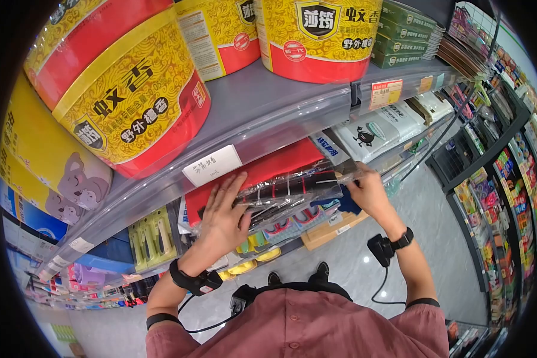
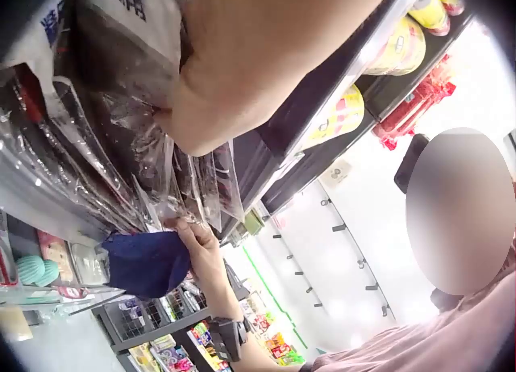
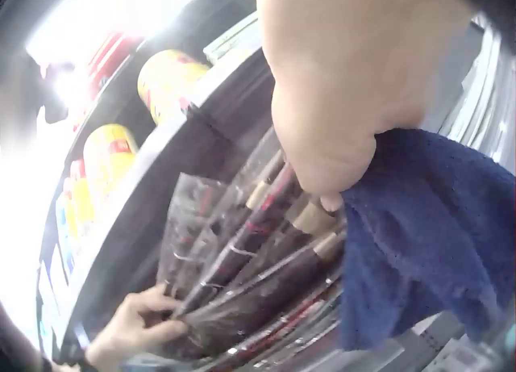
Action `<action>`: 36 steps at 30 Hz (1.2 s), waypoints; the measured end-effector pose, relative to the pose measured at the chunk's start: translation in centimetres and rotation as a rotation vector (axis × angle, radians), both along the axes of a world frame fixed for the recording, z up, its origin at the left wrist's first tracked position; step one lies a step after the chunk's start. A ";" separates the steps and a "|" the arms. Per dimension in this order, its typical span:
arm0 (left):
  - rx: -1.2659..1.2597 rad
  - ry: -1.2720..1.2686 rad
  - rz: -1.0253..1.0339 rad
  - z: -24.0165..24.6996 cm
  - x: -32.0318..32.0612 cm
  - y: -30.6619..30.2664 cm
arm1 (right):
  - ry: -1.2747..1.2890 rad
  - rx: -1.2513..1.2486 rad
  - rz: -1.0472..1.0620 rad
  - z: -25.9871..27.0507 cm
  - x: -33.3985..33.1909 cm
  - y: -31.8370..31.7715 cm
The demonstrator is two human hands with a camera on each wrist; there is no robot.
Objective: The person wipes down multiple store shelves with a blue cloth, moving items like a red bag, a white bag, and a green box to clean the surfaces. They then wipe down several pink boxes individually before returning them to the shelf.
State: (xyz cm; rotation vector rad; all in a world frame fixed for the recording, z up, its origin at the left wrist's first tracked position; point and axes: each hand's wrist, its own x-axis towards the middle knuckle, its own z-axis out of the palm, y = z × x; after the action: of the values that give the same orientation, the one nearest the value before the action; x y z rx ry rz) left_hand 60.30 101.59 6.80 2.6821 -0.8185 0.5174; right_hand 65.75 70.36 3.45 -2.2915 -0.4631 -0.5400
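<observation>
Under the shelf edge lies a stack of clear plastic packs (image 1: 292, 186) with dark, striped contents, beside a red pack (image 1: 268, 162). My left hand (image 1: 224, 221) rests on the left end of the packs, fingers spread over the red one. At the right end, my right hand (image 1: 369, 192) pinches the plastic edge. A dark blue cloth (image 1: 347, 203) hangs just beneath that hand; in the right wrist view the blue cloth (image 3: 427, 227) hangs against it. The left wrist view shows the right hand (image 2: 205, 259) at the wrinkled plastic, above the cloth.
Yellow and red tubs (image 1: 134, 89) stand on the shelf above, with green boxes (image 1: 403, 39) to their right. White packs (image 1: 379, 131) lie right of the stack. Lower down are yellow items (image 1: 250, 265) and a wooden board (image 1: 334, 231). Stocked racks (image 1: 507, 197) line the right side.
</observation>
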 end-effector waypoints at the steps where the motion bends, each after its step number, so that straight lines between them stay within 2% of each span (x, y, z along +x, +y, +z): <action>1: -0.002 0.001 0.005 0.0 0.0 -0.2 | 0.001 -0.002 0.005 -0.3 -0.3 -0.6; 3: 0.097 -0.053 0.137 0.9 -0.5 -1.3 | 0.471 0.317 -0.165 -1.0 -0.9 -2.7; 4: 0.131 -0.025 0.176 1.0 -0.7 -1.8 | 0.887 0.800 -0.058 -1.3 -1.3 -3.4; 5: 0.130 -0.024 0.177 0.9 -0.8 -1.8 | 0.888 0.799 -0.057 -1.7 -2.0 -3.9; 7: 0.143 0.021 0.143 0.4 -0.7 -1.9 | 1.336 1.172 0.201 -2.5 -3.2 -4.5; 8: 0.090 -0.084 0.098 0.0 0.0 -1.4 | 1.331 1.209 0.285 -2.3 -3.7 -4.4; 9: 0.090 -0.083 0.097 0.3 0.6 -0.9 | 1.332 1.210 0.284 -2.0 -3.7 -4.1; 11: -0.172 -0.013 0.178 1.2 2.1 -0.2 | 1.136 1.382 0.305 -1.4 -3.5 -2.9; 12: -0.151 -0.005 0.244 2.4 2.5 -0.1 | 0.999 1.378 0.345 0.7 -3.6 -1.4; 13: -0.137 -0.073 0.281 2.9 3.1 0.0 | 0.867 1.372 0.373 2.0 -3.5 0.1; 14: -0.002 -0.122 0.301 2.9 4.2 1.0 | 0.752 1.320 0.474 2.8 -3.3 1.8; 15: 0.132 -0.172 0.321 2.3 5.1 2.5 | 0.600 1.153 0.537 2.8 -2.7 3.5; 16: 0.130 -0.175 0.320 1.4 5.7 4.2 | 0.380 0.819 0.488 3.4 -2.4 5.7; 17: 0.078 -0.263 0.246 0.5 6.3 6.0 | 0.206 0.621 0.629 2.9 -1.6 7.9; 18: 0.053 -0.308 0.208 -0.2 6.7 6.5 | 0.139 0.275 0.701 3.4 -1.1 9.9; 19: 0.029 -0.353 0.170 -0.8 7.0 7.0 | -0.058 -0.060 0.756 1.5 -0.1 12.2; 20: 0.128 -0.422 0.208 -1.3 7.3 7.2 | -0.165 -0.301 0.805 -1.4 1.2 14.1; 21: 0.117 -0.428 0.209 -0.9 7.1 7.1 | -0.171 -0.301 0.803 -1.5 1.7 14.3; 23: 0.062 -0.368 0.224 -0.1 6.5 6.5 | -0.056 -0.492 0.646 -1.4 3.6 14.9; 24: 0.039 -0.342 0.235 0.2 6.2 6.4 | 0.067 -0.541 0.581 -0.1 4.9 14.5; 25: 0.044 -0.325 0.247 -0.1 6.1 6.7 | 0.301 -0.674 0.527 1.1 5.9 13.7; 29: -0.028 -0.206 0.328 -0.1 5.3 6.7 | 0.542 -0.642 0.662 0.6 10.6 13.5; 31: -0.076 -0.267 0.331 -0.2 5.5 6.6 | 0.574 -0.346 0.729 0.4 11.3 14.2; 33: -0.118 -0.192 0.345 0.6 5.1 5.9 | 0.402 -0.285 0.571 0.4 9.1 15.6; 34: -0.099 -0.251 0.326 1.0 5.3 5.6 | 0.166 -0.341 0.545 -0.7 7.6 16.7; 35: -0.081 -0.309 0.302 1.4 5.4 5.1 | 0.017 -0.279 0.626 -2.3 6.5 17.9; 36: -0.064 -0.240 0.338 1.8 5.4 4.6 | 0.117 -0.184 0.730 -2.2 4.6 18.7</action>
State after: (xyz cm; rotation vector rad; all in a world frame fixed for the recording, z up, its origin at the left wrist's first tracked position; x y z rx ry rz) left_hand 65.71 106.21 8.55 2.7443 -0.3918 0.9411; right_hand 70.32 89.09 1.27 -2.0981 -1.2541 0.0032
